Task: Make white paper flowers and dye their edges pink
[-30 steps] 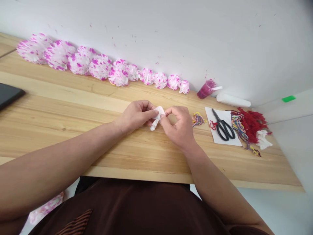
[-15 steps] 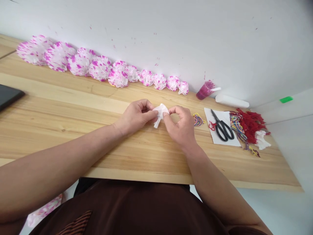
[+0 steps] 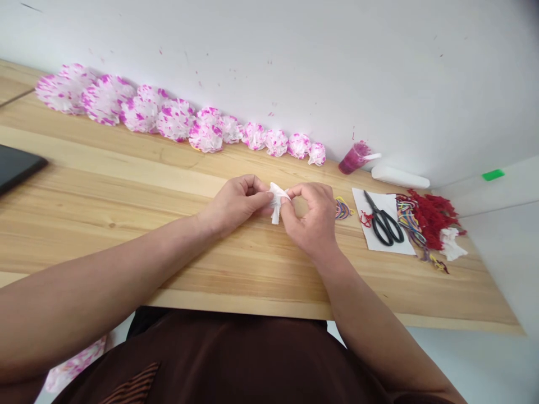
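Observation:
A small white folded tissue piece (image 3: 277,201) is pinched between both my hands above the wooden table (image 3: 126,191). My left hand (image 3: 236,202) grips its left side with closed fingers. My right hand (image 3: 310,216) pinches its right side with thumb and forefinger. A short tail of the tissue hangs down between the hands. A small bunch of coloured rubber bands (image 3: 342,208) lies just right of my right hand.
A row of several white-and-pink tissue flowers (image 3: 177,119) lines the wall. At the right are a pink cup (image 3: 352,158), a white tube (image 3: 400,177), black scissors (image 3: 382,223) on white paper, and red scraps (image 3: 433,216). A dark flat object (image 3: 17,165) sits far left.
Both hands have stayed together on the tissue, working it slightly; the hanging tail now points more straight down. The view has shifted a little.

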A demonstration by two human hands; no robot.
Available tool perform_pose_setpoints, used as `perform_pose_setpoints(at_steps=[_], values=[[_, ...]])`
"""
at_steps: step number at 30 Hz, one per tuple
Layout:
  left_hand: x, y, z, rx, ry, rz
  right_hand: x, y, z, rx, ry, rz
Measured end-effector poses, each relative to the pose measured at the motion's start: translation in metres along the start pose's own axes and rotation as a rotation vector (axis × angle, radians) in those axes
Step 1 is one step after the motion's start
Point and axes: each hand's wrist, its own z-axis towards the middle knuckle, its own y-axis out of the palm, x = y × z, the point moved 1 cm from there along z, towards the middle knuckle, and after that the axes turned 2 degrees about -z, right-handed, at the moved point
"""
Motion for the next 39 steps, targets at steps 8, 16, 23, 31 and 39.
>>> perform_pose_setpoints(at_steps=[8,16,23,31,39], values=[[-0.0032,0.0006,0.0014,0.008,0.104,0.145,0.0038,0.0013,0.0008,-0.023,0.093,0.047],[0.0029,0.0030,-0.0018,-0.044,-0.012,-0.066,0.0006,0.0006,0.0013,-0.009,-0.045,0.041],[-0.0007,0.0023,0.0017,0.029,0.038,-0.177,0.0025,-0.0015,0.0014,0.039,-0.098,-0.050],[-0.0042,0.0017,0.0028,0.055,0.244,0.136,-0.0043,-0.0010,-0.0007,0.034,-0.003,-0.055],[-0.0052,0.0013,0.0037,0.061,0.243,0.171,-0.0038,0.0002,0.0000,-0.016,0.117,0.037]])
